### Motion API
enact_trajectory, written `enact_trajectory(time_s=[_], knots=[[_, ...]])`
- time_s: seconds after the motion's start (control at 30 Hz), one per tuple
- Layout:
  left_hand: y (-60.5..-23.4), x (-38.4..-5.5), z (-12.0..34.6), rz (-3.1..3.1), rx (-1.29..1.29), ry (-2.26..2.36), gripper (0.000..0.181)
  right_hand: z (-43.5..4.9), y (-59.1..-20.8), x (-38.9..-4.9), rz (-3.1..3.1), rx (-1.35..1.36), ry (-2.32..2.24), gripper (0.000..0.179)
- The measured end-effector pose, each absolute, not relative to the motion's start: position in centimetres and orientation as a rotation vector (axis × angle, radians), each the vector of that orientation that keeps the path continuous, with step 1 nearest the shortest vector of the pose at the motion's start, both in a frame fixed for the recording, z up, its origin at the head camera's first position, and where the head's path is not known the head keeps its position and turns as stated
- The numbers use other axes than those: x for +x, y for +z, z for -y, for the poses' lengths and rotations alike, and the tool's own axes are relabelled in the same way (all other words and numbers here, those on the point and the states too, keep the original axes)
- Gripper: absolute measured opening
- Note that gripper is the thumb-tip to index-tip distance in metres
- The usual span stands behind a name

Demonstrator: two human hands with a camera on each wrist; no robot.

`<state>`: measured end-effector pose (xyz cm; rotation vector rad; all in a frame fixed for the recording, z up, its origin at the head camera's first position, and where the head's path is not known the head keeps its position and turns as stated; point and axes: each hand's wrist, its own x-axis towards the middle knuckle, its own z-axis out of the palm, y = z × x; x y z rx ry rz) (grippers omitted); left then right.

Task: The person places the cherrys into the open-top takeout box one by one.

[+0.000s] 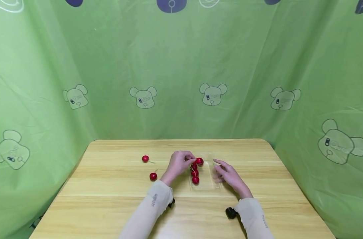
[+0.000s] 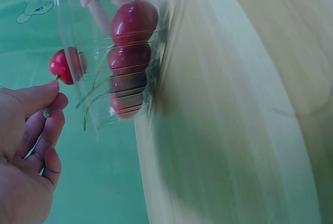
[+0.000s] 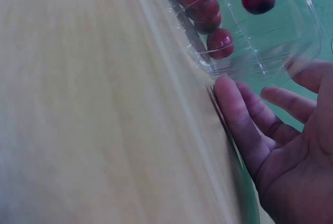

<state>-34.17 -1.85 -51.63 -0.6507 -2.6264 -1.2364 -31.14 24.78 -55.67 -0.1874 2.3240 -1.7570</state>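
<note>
My left hand (image 1: 179, 163) pinches one cherry (image 1: 200, 161) by its stem over the clear container (image 1: 204, 183). My right hand (image 1: 230, 176), grip wide, is at the container's right edge; contact appears likely. A row of cherries (image 1: 195, 180) follows the container's left edge. Two loose cherries (image 1: 153, 176) lie nearer the table's (image 1: 109, 199) left edge.

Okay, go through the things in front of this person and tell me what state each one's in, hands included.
Box: open-topped, partly filled
Boxed cherries: in a row along the left side
Held cherry: hanging by its stem
Left hand: pinching that stem
Right hand: fingers relaxed, at the box's right side
Two loose cherries: stemmed, lying left of the box
Curtain: hanging, creased
</note>
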Motion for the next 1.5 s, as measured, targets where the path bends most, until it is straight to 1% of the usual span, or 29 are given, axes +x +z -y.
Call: enact_trajectory(time_s=[0.73,1.23,1.5], knots=[[-52.6,-35.2,0.1,2.694,-0.703,-0.916,0.004,-25.0,-55.7,-31.1,-2.327,-0.203,-1.746,0.059],[-52.4,-34.9,-0.4,2.701,-0.724,-0.784,0.008,-24.8,-55.7,-31.0,-2.322,-0.193,-1.765,0.058],[-52.8,-35.0,-0.7,2.675,-0.748,-0.688,0.007,-24.8,-55.8,-31.1,-2.318,-0.189,-1.773,0.058]])
